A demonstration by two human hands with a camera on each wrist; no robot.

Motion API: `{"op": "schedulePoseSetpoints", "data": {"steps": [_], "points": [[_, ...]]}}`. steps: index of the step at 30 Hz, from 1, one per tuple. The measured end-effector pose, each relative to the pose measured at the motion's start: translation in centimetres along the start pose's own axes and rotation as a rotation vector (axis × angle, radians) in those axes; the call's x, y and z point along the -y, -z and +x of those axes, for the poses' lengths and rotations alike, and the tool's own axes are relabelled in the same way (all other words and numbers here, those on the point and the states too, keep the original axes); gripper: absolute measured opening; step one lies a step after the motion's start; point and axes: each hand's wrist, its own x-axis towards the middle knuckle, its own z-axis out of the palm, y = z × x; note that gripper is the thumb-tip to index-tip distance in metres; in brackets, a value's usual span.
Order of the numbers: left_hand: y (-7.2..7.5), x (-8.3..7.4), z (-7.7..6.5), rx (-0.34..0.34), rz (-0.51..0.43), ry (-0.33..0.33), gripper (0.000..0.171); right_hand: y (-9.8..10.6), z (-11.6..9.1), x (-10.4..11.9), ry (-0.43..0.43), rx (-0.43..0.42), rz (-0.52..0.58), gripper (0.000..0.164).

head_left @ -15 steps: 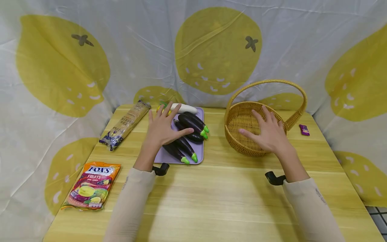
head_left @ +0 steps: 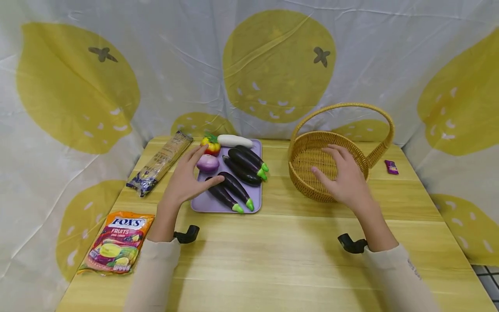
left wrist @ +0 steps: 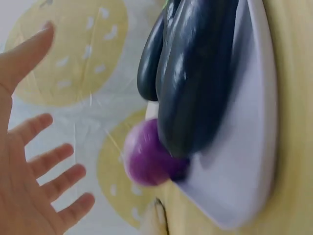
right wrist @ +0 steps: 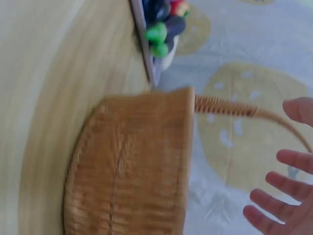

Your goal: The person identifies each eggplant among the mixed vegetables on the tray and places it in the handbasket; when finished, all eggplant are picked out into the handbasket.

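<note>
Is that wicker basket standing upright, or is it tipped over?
Upright: in the head view, the wicker basket sits on the wooden table, its opening facing up and its handle arching overhead.

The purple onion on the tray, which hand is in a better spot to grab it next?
Probably the left. The left hand is near the onion, holding nothing; the right hand is farther away, by the basket.

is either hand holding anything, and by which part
Nothing is held: the left hand hovers by the tray and the right hand by the basket, both empty.
</note>
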Motion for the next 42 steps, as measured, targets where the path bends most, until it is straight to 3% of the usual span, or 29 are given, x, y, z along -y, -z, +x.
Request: {"op": "schedulePoseSetpoints", "data": {"steps": [6, 11, 15, 21, 27, 42], "points": [[0.4, 2.9, -1.3, 0.002, -0.133, 0.022, 0.094, -1.3, -0.6, 1.7, 0.113, -0.103, 0.127, 0.047], [0.2, 4.5, -1.7, 0.015, -0.171, 0.044, 0.081, -2.9, -0.7, 3.2, 0.180, -0.133, 0.200, 0.038], [-0.2, 5.8, -1.8, 0.028, -0.175, 0.074, 0.075, -4.7, -0.7, 4.4, 0.184, -0.078, 0.239, 0.036], [-0.6, 7.1, -1.5, 0.142, -0.205, 0.161, 0.074, -7.1, -0.6, 5.2, 0.131, 0.038, 0.309, 0.038], [-1.1, 7.6, -1.1, 0.216, -0.234, 0.190, 0.069, -9.4, -0.5, 5.7, 0.109, 0.111, 0.371, 0.040], [-1.5, 8.0, -0.7, 0.254, -0.219, 0.217, 0.061, -13.8, -0.5, 8.3, 0.139, 0.217, 0.469, 0.041]]}}
